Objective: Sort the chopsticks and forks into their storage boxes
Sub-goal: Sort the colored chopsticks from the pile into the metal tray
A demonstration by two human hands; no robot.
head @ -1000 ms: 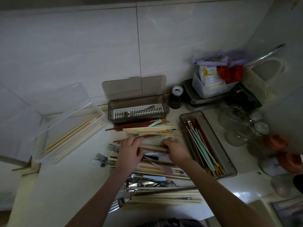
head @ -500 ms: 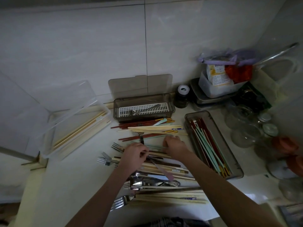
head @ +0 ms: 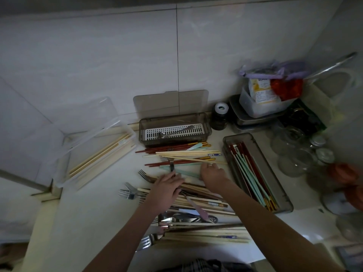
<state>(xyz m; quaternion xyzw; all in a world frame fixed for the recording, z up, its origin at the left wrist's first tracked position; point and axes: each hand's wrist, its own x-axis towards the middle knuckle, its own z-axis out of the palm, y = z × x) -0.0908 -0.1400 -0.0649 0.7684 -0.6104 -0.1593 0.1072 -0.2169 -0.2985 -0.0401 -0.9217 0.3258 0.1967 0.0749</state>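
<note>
Loose pile: mixed chopsticks and forks strewn over the counter between three boxes, crossing and overlapping.
Handling: chopsticks light, stiff, thin, smooth, likely to roll and slide; best pinched mid-shaft or gathered as a parallel bundle. Forks heavier and rigid, tines tangling; best taken by the handle.
Left hand: palm down on the pile, fingers curled over a pale chopstick at mid-pile; whether truly pinched, cannot tell.
Right hand: knuckles up, fingers curled down around the ends of mint-green chopsticks beside the tray.
Boxes, counted: three. Clear box at left, lid open, several pale wooden chopsticks inside. Smoky box at the wall, white slotted insert, one spoon. Grey tray at right, red, green and gold-tipped chopsticks, too many to count.
Forks, counted: about three clusters at the pile's left edge; exact number unclear.
Beyond: dark jar, food tubs, glass jars at right.
</note>
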